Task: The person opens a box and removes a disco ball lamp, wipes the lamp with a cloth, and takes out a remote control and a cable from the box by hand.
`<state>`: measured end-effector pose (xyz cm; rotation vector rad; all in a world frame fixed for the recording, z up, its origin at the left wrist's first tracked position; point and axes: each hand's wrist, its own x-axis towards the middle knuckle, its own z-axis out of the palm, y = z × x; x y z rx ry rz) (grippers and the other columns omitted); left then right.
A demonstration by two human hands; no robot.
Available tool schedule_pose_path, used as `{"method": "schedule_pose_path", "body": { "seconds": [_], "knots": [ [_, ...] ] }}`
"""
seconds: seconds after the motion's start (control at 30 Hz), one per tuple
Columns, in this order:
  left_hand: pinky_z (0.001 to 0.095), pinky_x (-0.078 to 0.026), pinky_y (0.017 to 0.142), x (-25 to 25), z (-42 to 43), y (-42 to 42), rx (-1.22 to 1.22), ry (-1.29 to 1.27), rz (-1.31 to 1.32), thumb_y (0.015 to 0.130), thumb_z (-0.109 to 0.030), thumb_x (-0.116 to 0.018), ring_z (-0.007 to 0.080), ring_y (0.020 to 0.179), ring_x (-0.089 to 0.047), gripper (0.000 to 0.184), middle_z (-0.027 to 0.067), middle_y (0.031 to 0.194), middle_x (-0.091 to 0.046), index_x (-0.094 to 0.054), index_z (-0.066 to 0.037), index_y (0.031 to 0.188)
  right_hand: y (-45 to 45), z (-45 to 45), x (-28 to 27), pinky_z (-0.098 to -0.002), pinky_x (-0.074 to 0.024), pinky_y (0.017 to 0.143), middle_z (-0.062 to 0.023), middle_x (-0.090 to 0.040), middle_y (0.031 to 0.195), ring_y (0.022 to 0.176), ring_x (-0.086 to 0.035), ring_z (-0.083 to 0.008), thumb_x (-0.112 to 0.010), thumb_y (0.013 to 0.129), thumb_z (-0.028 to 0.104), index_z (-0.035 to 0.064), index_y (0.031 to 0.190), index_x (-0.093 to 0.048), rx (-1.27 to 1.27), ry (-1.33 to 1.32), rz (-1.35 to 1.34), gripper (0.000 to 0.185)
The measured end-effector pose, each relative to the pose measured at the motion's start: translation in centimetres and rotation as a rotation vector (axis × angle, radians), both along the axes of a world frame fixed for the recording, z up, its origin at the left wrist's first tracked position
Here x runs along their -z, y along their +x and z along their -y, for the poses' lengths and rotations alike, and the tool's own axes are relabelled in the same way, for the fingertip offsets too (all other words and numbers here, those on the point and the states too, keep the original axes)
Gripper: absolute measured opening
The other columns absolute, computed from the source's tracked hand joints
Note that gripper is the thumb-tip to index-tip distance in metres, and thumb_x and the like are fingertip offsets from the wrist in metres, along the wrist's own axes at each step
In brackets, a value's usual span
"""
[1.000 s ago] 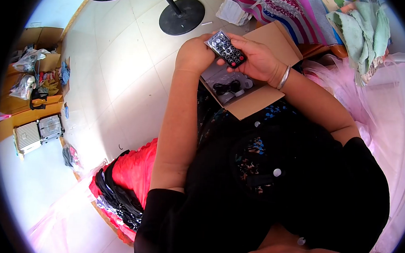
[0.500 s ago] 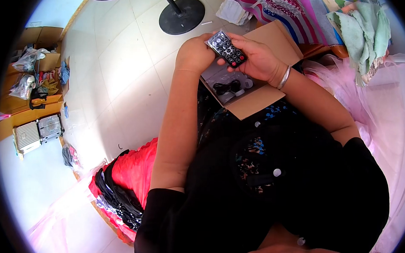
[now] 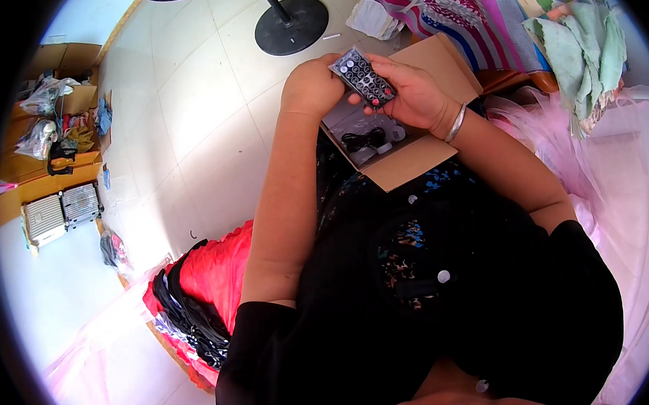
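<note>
A small black remote control (image 3: 367,80) with round keys and a few red ones lies in what looks like a clear plastic sleeve. My right hand (image 3: 411,93), with a silver bangle at its wrist, grips the lower end, thumb on top and fingers underneath. My left hand (image 3: 312,86) is closed at the upper left end, its fingertips mostly hidden behind the remote. Below both hands, an open cardboard box (image 3: 413,163) rests on my lap. Inside are a coiled black cable (image 3: 364,139) and a whitish round item (image 3: 396,133), with clear plastic around them.
A black fan base (image 3: 292,26) stands on the tiled floor ahead. At left are a wooden shelf (image 3: 28,180) with bagged items and a silvery ribbed case (image 3: 45,219). Red cloth (image 3: 218,274) lies lower left. Pink tulle (image 3: 620,159) and a green cloth (image 3: 574,58) are at right.
The remote has tilted very slightly in my hands. Both hands keep their grip and place.
</note>
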<state>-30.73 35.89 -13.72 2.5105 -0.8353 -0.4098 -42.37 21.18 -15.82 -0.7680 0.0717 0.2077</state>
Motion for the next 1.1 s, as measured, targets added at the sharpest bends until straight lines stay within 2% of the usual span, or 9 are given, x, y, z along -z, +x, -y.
{"method": "schedule_pose_path", "body": {
  "seconds": [0.87, 1.1],
  "knots": [
    [0.0416, -0.050, 0.084, -0.5, -0.2, -0.3, 0.005, -0.004, 0.004, 0.080, -0.021, -0.057, 0.0332, 0.094, -0.065, 0.035, 0.0165, 0.100, -0.068, -0.067, -0.016, 0.113, -0.1, -0.1, -0.3, -0.0312, -0.0540, 0.072, -0.0092, -0.060, 0.119, 0.095, -0.065, -0.0204, -0.039, 0.102, 0.025, 0.0057, 0.141, -0.039, 0.009, -0.058, -0.022, 0.043],
    [0.0410, -0.050, 0.082, -1.1, -0.1, -0.7, -0.022, -0.017, -0.039, 0.078, -0.019, -0.058, 0.0332, 0.094, -0.065, 0.034, 0.0159, 0.099, -0.069, -0.068, -0.016, 0.110, -0.1, 0.0, 0.0, -0.0303, -0.0539, 0.072, -0.0088, -0.061, 0.117, 0.094, -0.065, -0.0194, -0.040, 0.102, 0.026, 0.0054, 0.137, -0.044, 0.001, -0.067, -0.010, 0.041]
  ]
}}
